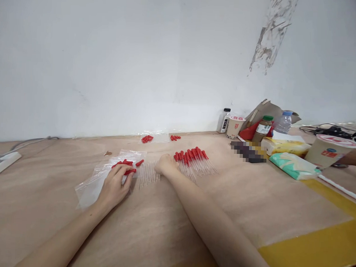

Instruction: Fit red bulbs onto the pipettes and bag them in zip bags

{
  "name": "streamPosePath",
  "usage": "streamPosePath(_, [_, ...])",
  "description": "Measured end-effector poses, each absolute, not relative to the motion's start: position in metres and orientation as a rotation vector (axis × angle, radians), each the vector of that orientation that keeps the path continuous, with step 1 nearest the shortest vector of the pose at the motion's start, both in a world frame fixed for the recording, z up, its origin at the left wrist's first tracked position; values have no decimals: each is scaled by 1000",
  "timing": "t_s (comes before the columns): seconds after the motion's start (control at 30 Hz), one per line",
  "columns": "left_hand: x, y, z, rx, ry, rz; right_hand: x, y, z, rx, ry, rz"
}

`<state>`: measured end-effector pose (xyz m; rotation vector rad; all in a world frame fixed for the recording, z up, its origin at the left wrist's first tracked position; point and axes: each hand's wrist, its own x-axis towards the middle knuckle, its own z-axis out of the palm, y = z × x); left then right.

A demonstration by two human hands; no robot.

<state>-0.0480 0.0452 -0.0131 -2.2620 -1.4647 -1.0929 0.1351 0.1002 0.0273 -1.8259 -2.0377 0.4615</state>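
Red-capped droppers (191,156) look finished; bare clear tubes (149,174) and loose red bulbs (126,162) remain.
I see the bare clear tubes on the counter (151,230) between both hands, long axes running toward the wall (110,69); the red-capped droppers slant, bulb ends wallward. The left hand (115,184) has its grip half curled over bulbs, the right hand (167,165) bends beside the row, fingertips hidden; what either holds I can't tell.

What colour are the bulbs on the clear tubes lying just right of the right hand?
Red; the bulbs show best in the head view.
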Motion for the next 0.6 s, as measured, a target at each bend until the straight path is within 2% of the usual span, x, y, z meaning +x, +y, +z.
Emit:
streamPosePath(0.13, [-40,39,-14,-2371,-1500,-1102,176,94,36,-1828,-2023,535])
streamPosePath(0.2, [-33,37,-15,-2427,-1491,-1136,204,86,35,-1655,-2033,553])
streamPosePath(0.3, [-17,35,-16,-2463,-1471,-1176,239,71,25,-1297,-2048,343])
streamPosePath(0.43, [5,31,-18,-2517,-1387,-1160,259,47,1,-1057,-2097,74])
streamPosePath(0.6, [15,24,-24,-2655,-1275,-1138,249,25,-24,-899,-2165,13])
